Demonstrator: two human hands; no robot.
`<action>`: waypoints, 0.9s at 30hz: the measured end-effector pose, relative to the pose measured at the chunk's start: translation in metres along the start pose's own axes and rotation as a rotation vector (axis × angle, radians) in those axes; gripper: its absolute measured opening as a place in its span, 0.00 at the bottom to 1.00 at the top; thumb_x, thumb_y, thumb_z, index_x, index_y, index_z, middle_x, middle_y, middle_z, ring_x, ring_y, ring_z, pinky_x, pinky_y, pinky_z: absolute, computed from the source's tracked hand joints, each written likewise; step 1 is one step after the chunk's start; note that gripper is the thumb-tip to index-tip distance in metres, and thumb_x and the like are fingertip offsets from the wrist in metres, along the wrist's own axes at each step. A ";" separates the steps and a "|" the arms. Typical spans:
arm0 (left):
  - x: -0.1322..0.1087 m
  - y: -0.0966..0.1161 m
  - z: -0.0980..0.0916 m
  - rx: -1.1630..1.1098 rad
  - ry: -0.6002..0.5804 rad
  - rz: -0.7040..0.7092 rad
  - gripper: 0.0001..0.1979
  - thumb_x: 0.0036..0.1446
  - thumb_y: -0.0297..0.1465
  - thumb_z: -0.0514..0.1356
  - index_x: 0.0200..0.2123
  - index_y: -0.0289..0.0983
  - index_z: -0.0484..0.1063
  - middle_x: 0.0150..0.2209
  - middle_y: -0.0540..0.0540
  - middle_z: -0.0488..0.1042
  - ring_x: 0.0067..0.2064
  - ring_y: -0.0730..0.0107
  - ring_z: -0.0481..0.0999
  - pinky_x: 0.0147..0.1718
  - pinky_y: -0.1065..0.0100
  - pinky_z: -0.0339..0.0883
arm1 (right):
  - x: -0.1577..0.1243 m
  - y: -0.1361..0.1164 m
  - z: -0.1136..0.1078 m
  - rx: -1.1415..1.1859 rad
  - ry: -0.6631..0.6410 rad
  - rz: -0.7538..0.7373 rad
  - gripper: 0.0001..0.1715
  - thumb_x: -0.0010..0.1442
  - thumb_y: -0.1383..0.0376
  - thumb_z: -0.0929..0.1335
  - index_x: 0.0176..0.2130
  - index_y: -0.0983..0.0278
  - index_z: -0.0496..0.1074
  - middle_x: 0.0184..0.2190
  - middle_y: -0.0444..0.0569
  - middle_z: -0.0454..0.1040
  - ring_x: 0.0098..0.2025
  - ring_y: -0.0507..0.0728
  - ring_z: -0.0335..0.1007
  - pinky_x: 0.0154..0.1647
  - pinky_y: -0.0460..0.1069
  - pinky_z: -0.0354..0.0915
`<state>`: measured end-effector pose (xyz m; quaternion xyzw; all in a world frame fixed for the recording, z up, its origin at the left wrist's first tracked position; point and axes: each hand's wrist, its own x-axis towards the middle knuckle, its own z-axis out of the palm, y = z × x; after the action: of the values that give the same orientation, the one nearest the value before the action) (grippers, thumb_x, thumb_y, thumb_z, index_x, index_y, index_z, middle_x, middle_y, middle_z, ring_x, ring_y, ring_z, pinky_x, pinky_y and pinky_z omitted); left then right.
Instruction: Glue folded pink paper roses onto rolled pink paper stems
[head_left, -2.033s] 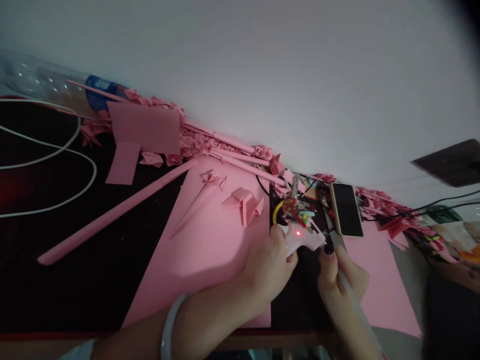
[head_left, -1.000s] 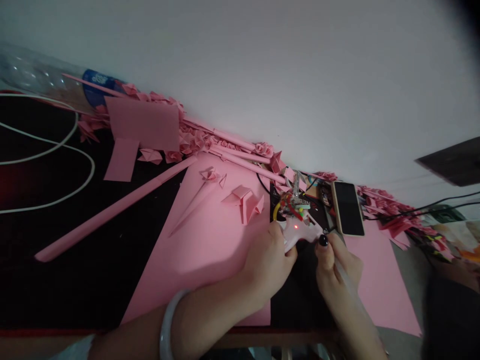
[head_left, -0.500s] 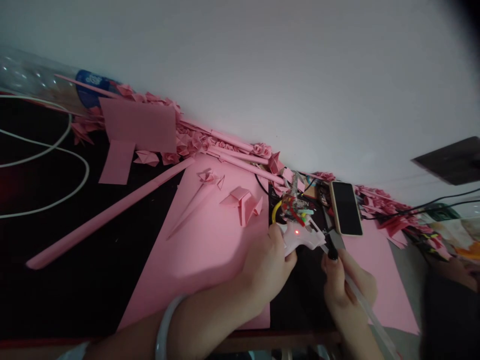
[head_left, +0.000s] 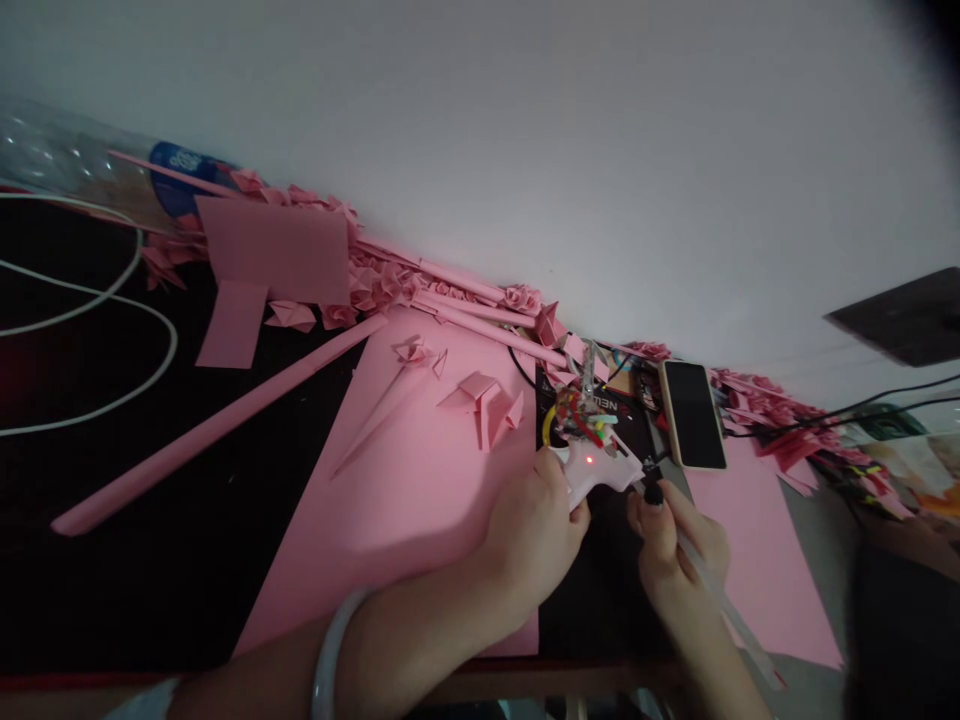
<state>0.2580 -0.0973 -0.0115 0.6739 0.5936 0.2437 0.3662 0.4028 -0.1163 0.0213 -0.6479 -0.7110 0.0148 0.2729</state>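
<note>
clamping a pink glue gun (head_left: 592, 468) in the left hand (head_left: 532, 540), fingers wrapped around it over a black sheet (head_left: 600, 620), while easing the right hand (head_left: 675, 570) closer, fingers pinching a clear glue stick (head_left: 720, 610).

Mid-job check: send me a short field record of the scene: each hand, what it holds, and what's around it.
left hand: holds pink glue gun, red light lit
right hand: pinches clear stick, its end by the gun's rear
nearby: phone, folded paper
under hands: pink sheet
beyond: paper roses
</note>
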 end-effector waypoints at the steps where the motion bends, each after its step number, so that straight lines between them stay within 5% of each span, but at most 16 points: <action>1: 0.000 0.000 0.000 0.010 0.006 0.003 0.09 0.56 0.31 0.53 0.40 0.33 0.66 0.30 0.39 0.77 0.29 0.58 0.78 0.22 0.65 0.67 | -0.001 0.001 0.001 0.016 0.001 0.012 0.20 0.64 0.62 0.58 0.21 0.61 0.56 0.13 0.39 0.55 0.15 0.48 0.49 0.16 0.45 0.47; 16: 0.000 0.000 0.002 -0.043 0.060 -0.015 0.07 0.55 0.30 0.54 0.38 0.36 0.65 0.27 0.42 0.75 0.27 0.59 0.77 0.19 0.65 0.62 | 0.001 -0.005 0.011 0.128 0.015 0.108 0.22 0.66 0.59 0.58 0.22 0.62 0.57 0.16 0.40 0.57 0.19 0.49 0.51 0.21 0.47 0.47; 21: 0.000 -0.005 0.002 -0.223 0.033 0.014 0.11 0.57 0.33 0.54 0.43 0.37 0.63 0.33 0.40 0.76 0.32 0.58 0.78 0.23 0.63 0.66 | -0.003 -0.002 0.016 0.410 0.026 0.236 0.17 0.60 0.52 0.64 0.28 0.62 0.63 0.21 0.41 0.64 0.23 0.51 0.59 0.24 0.45 0.55; 24: -0.005 -0.004 0.002 -0.379 0.001 0.075 0.14 0.58 0.35 0.55 0.47 0.39 0.60 0.38 0.42 0.76 0.34 0.59 0.78 0.26 0.64 0.69 | -0.002 -0.007 0.021 0.555 -0.015 0.301 0.23 0.48 0.51 0.72 0.39 0.62 0.69 0.30 0.46 0.73 0.33 0.57 0.70 0.34 0.49 0.65; 27: -0.011 0.003 -0.002 -0.412 -0.010 0.092 0.18 0.57 0.33 0.55 0.51 0.39 0.59 0.41 0.41 0.76 0.38 0.58 0.78 0.31 0.63 0.72 | 0.002 -0.017 0.025 0.562 -0.033 0.402 0.20 0.48 0.57 0.72 0.40 0.64 0.73 0.34 0.50 0.77 0.41 0.62 0.72 0.46 0.54 0.66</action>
<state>0.2569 -0.1077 -0.0069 0.6125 0.4979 0.3730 0.4877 0.3767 -0.1089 0.0067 -0.6741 -0.5418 0.2737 0.4208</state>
